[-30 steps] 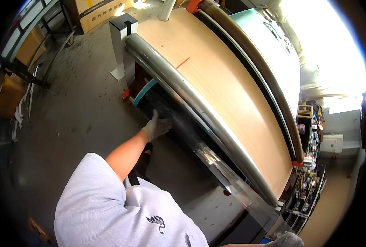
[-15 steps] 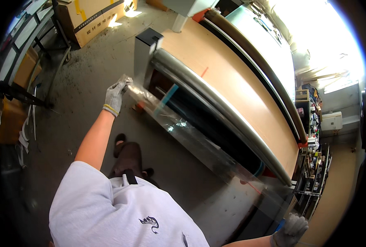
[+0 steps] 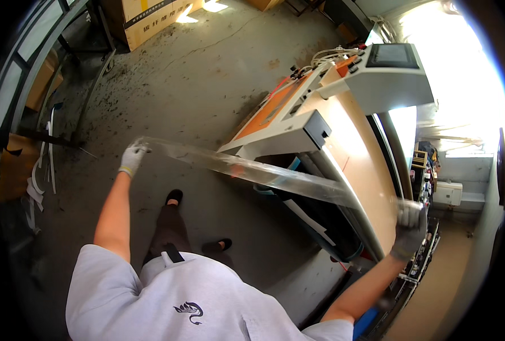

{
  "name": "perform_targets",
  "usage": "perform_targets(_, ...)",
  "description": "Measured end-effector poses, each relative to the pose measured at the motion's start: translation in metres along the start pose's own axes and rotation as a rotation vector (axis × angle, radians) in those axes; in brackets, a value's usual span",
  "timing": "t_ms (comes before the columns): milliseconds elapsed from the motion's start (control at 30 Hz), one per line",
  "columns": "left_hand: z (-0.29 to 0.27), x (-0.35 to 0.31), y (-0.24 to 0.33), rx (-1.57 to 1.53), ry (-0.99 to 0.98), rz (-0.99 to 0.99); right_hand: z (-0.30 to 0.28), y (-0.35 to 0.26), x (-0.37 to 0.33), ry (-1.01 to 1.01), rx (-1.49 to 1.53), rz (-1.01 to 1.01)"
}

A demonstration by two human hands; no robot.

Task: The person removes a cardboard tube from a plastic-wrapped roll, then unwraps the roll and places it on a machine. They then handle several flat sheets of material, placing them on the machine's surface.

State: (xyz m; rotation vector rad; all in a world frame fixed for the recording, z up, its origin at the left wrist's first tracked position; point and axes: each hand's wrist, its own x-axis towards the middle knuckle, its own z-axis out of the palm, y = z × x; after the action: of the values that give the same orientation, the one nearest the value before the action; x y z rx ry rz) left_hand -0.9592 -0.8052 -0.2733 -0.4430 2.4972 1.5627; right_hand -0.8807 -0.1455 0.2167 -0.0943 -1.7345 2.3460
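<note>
A long strip of clear plastic film point(image 3: 252, 171) stretches between my two hands, in front of a wide roller machine point(image 3: 372, 176). My left hand point(image 3: 134, 156), in a pale knit glove with a yellow cuff edge, pinches its left end out over the floor. At the other end my right hand point(image 3: 410, 227), in a grey glove, is closed by the machine's right side; it is slightly smeared, and the film near it is hard to make out. Below the machine's front roller lies a dark roll point(image 3: 320, 221) of material, partly seen through the film.
The machine carries a control box with a screen point(image 3: 394, 55) at its far end. A dark metal rack point(image 3: 22, 62) stands left, with white strips point(image 3: 38, 165) hanging beside it. A large carton point(image 3: 156, 20) sits at the back left. Shelves with small items point(image 3: 420, 273) line the right.
My right hand has risen from the lower right edge to beside the machine's right end. My left hand has shifted left and down. The view has turned, showing more of the machine's far end.
</note>
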Motion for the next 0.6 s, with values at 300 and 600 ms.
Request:
perform_targets(300,-0.191,-0.001,-0.099,0.914,-0.326,-0.746,0.173,0.117,0.131,-0.085,0.010,0.213)
perform_targets(600,-0.191,-0.050,-0.177,0.586,-0.062,-1.118,0.271,0.255,0.168,-0.165,-0.574,0.315)
